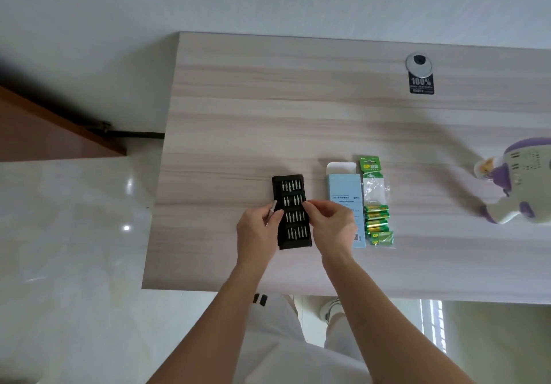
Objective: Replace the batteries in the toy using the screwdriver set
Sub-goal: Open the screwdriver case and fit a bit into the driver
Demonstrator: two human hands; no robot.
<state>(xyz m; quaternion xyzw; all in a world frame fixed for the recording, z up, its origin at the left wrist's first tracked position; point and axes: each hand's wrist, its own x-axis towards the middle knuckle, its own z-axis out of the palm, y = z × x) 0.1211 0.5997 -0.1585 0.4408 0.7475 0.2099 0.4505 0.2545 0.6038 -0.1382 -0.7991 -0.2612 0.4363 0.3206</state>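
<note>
Both forearms reach up from the near table edge to the work, and the left hand [258, 228] is curled around a slim silver screwdriver handle [272, 208], its socket end poking up past the fingers, just beside the left edge of the open black bit case [295, 243]. That case lies flat on the table [298, 100] with four rows of small bits standing in it. The right hand [331, 225] hovers over the case's right side, thumb and forefinger [307, 203] drawn together near the second row. Whether a bit sits between them is too small to tell, so I cannot say if that pinch is holding one. The likely trouble is here. A bit this small could slip from a fingertip pinch and roll off the table, or a wrong-sized tip could be picked and chew up the toy's screw head. With neither hand pressing the case down, tugging a tight bit may also lift or tip it and spill the rest. Further right lie a pale blue box [344, 189] and, touching it, the green battery pack [377, 219]. The purple and white toy [518, 181] lies well apart at the far right edge, untouched.
</note>
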